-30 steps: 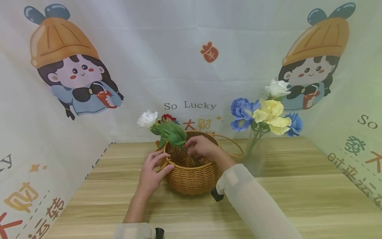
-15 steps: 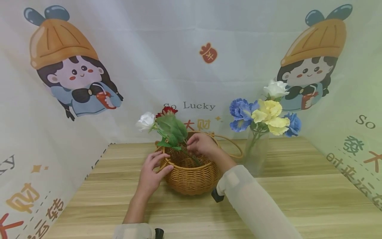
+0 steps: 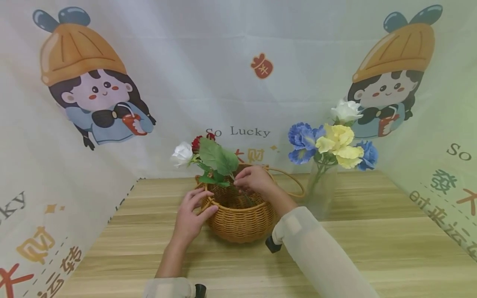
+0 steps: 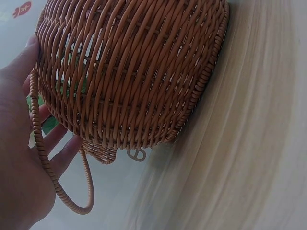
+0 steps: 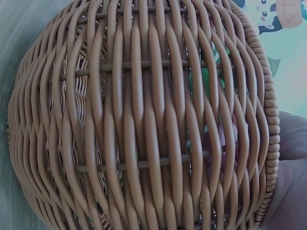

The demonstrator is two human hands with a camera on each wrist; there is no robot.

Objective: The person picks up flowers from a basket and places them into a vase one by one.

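Observation:
A round wicker basket (image 3: 240, 225) stands on the table with artificial flowers leaning out at its left. My left hand (image 3: 190, 213) holds the basket's left side, thumb at the rim. In the left wrist view its fingers spread against the weave by the looped handle (image 4: 57, 184). My right hand (image 3: 255, 180), above the basket opening, pinches a green flower stem (image 3: 232, 176) bearing a large leaf (image 3: 218, 156). A red flower (image 3: 197, 143) shows partly behind this leaf, and a white rose (image 3: 182, 154) is beside it. Weave and rim hide most of my right hand in the right wrist view.
Right of the basket, a clear vase (image 3: 320, 194) holds a blue iris (image 3: 301, 138), a yellow flower (image 3: 337, 140), a blue rose (image 3: 368, 155) and a white rose (image 3: 346, 111). A second handle (image 3: 292, 178) sticks out toward it. Printed cloth (image 3: 208, 62) encloses the wooden table (image 3: 372, 248).
My right hand has risen slightly and the stem and leaf have come up and to the right. The red flower has shifted left behind the leaf. My left hand stays on the basket.

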